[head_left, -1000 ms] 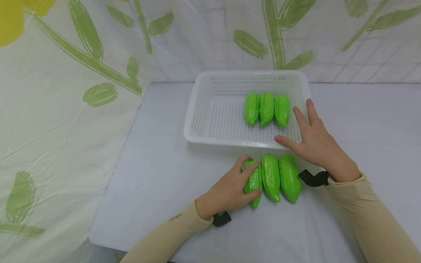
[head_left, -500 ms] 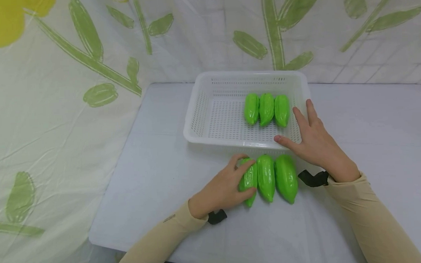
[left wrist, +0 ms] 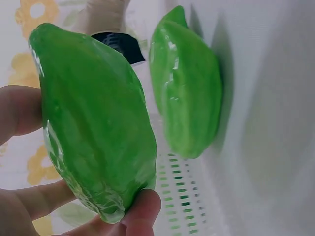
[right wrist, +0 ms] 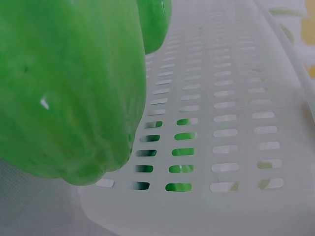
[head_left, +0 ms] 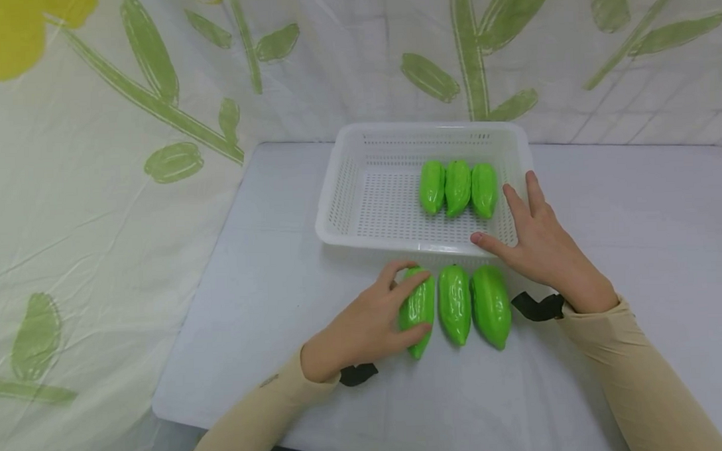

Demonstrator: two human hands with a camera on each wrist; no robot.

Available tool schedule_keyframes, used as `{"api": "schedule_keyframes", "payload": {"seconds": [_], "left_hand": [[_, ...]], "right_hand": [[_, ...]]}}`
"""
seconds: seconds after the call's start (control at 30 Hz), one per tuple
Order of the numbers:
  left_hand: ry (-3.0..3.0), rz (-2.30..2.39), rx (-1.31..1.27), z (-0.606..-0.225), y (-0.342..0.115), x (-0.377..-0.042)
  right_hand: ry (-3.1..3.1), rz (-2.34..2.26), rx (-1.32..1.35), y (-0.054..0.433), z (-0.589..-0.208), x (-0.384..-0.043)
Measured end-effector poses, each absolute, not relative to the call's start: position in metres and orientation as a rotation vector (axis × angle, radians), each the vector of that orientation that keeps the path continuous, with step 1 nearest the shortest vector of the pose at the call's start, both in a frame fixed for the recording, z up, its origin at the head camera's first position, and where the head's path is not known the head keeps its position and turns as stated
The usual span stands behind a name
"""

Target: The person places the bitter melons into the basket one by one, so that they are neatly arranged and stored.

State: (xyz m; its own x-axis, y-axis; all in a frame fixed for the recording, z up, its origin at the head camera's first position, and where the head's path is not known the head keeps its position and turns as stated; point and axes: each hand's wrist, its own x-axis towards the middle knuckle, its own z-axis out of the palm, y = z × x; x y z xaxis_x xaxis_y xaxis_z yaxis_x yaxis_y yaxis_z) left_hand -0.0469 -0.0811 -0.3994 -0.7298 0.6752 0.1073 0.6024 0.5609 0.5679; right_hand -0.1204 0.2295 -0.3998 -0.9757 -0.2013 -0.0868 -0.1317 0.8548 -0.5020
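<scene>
My left hand grips a glossy green ribbed fruit end to end, thumb at the near end and fingers at the far one. In the left wrist view this ribbed fruit fills the left half, the fingertips at its edges. Two more ribbed fruits lie just right of it on the table. My right hand rests with spread fingers at the front right corner of a white slotted basket. Three similar fruits stand in a row inside the basket. The right wrist view shows no hand.
The white table reaches past the basket on both sides. A cloth with printed green leaves hangs behind it. Close to the right wrist camera are a ribbed fruit and the basket's slotted wall.
My left hand has drawn the left fruit leftward, widening the gap to its neighbour. The other two table fruits shifted slightly left early on. My right hand and the basket have stayed put.
</scene>
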Motion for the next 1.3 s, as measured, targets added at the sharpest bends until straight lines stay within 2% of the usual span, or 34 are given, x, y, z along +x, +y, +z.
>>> {"api": "schedule_keyframes", "payload": {"seconds": [0.6, 1.3], "left_hand": [[2.724, 1.008, 1.022, -0.365, -0.089, -0.079], [2.756, 1.03, 0.961, -0.342, -0.092, -0.134]], "right_hand": [[2.902, -0.768, -0.269, 0.23, -0.401, -0.121], [2.887, -0.764, -0.265, 0.23, -0.4, -0.12]]}}
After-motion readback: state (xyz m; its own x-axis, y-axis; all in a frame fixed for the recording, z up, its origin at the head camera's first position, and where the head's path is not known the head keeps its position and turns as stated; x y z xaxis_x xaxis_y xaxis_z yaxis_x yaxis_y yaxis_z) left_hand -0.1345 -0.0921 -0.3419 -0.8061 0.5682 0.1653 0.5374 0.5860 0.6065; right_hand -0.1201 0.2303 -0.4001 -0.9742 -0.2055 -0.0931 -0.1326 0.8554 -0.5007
